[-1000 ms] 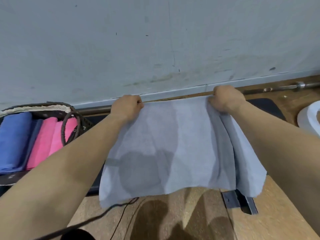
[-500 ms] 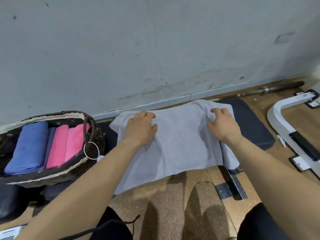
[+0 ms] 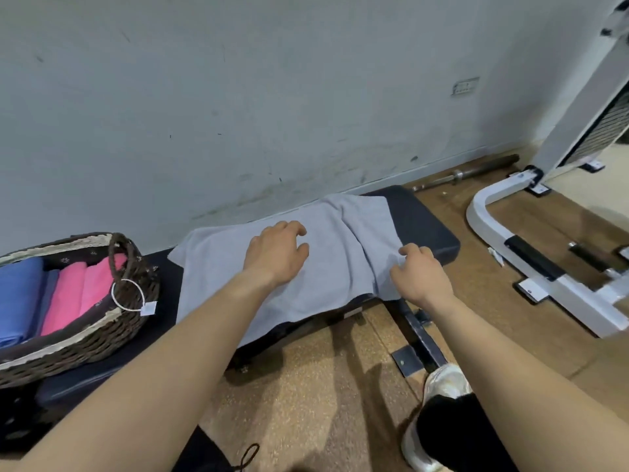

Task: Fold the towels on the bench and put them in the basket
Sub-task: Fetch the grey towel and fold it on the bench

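My left hand point(image 3: 275, 257) fingers spread, resting flat on pale grey cloth towel point(image 3: 218, 267), my right hand point(image 3: 420, 275) pinching its three o'clock edge, black padded bench point(image 3: 429, 229) beneath

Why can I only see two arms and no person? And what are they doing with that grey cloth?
The camera sits on the person's head and looks down, so you see what they see: their own arms. This picture comes from that head camera. The left hand rests with loose fingers on a grey towel. The right hand pinches the towel's right edge. The towel lies spread over a dark bench by the wall. On the left stands a woven basket with a folded blue towel and pink towels already inside. The person is folding towels to put in there. The pale shoe at the bottom is their foot.
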